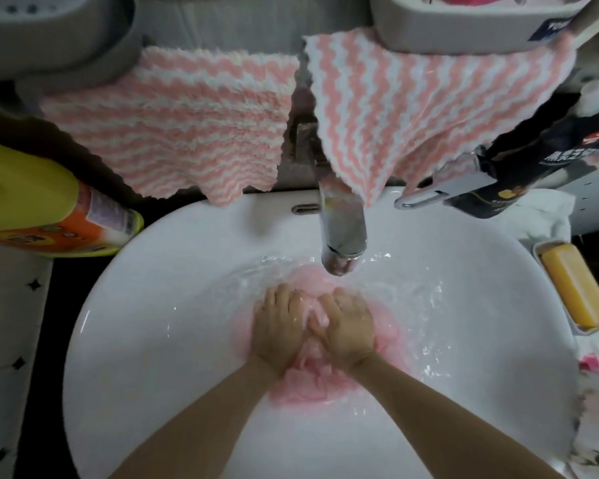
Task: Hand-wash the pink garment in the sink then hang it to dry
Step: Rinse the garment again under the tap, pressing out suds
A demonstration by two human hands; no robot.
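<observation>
The pink garment (310,378) lies bunched and wet in the middle of the white sink (146,340), just below the chrome tap (343,233). Water ripples around it. My left hand (279,324) and my right hand (348,326) sit side by side on top of the garment, fingers curled into the fabric and gripping it. Most of the cloth under the hands is hidden.
Two pink-and-white striped towels (173,133) hang behind the sink. A yellow detergent bottle (42,202) lies at the left. At the right are a dark bottle (519,167) with a metal lever (443,191) in front, and a yellow soap bar (574,288) in its dish.
</observation>
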